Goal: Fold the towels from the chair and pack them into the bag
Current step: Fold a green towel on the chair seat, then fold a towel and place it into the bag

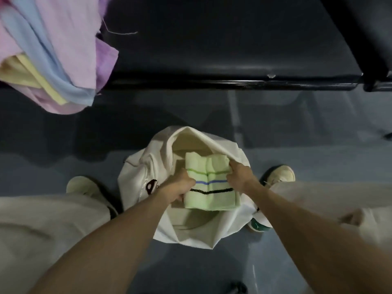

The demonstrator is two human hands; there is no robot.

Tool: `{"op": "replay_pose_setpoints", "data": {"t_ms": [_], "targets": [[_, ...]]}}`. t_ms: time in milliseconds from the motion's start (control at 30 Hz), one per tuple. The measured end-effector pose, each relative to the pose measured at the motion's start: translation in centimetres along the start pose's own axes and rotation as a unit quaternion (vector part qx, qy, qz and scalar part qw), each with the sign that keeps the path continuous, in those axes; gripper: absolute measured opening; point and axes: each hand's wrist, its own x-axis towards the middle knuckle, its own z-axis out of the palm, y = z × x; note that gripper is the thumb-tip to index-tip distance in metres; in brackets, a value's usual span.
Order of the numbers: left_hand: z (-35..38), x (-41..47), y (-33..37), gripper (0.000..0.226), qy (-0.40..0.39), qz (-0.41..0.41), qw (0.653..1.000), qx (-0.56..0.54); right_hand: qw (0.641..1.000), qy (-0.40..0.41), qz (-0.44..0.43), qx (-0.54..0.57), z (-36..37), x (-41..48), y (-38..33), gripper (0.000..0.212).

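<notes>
A folded pale green towel (210, 183) with green, blue and black stripes sits in the open mouth of a white cloth bag (191, 225) on the floor between my feet. My left hand (180, 185) grips the towel's left edge. My right hand (239, 177) grips its right edge, close to the bag's rim. A heap of unfolded towels (53, 54) in pink, light blue, yellow and purple lies at the top left, hanging over the edge of a dark seat.
A long dark bench or seat (222, 49) runs across the top of the view, its front edge just beyond the bag. My two shoes (280, 172) stand on the grey floor either side of the bag.
</notes>
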Motion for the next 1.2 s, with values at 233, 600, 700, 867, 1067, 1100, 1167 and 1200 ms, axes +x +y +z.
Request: {"op": "replay_pose_setpoints", "data": {"t_ms": [233,600,700,867,1067,1100,1167,1200], "targets": [[2.3,2.9,2.4,0.040,0.100,0.007,0.991,0.088,0.993,0.098,0.063,0.024,1.0,3.2,2.2,0.045],[2.2,0.2,4.3,0.017,-0.028,-0.022,0.995,0.093,0.995,0.049,0.068,-0.057,-1.4,2.8,0.5,0.039],[0.0,-2.5,5.9,0.025,-0.026,0.006,0.997,0.067,0.993,0.051,0.035,-0.099,-3.9,0.9,-1.3,0.035],[-4.0,-7.4,9.2,0.024,0.004,0.130,0.991,0.014,0.996,0.082,-0.029,-0.026,-9.1,-3.3,-4.9,0.026],[-9.5,-14.9,12.9,0.028,0.065,0.252,0.966,0.013,0.979,0.153,-0.132,0.004,-14.3,-7.7,-10.5,0.028],[-10.6,-16.0,13.3,0.028,0.087,0.274,0.957,0.027,0.975,0.160,-0.152,0.014,-15.1,-8.3,-11.6,0.028],[-12.8,-18.2,14.1,0.024,0.129,0.318,0.938,0.048,0.966,0.174,-0.189,0.025,-16.4,-9.4,-13.8,0.027],[-14.0,-19.1,14.4,0.022,0.149,0.336,0.929,0.049,0.961,0.177,-0.211,0.031,-16.9,-9.7,-15.0,0.026]]}}
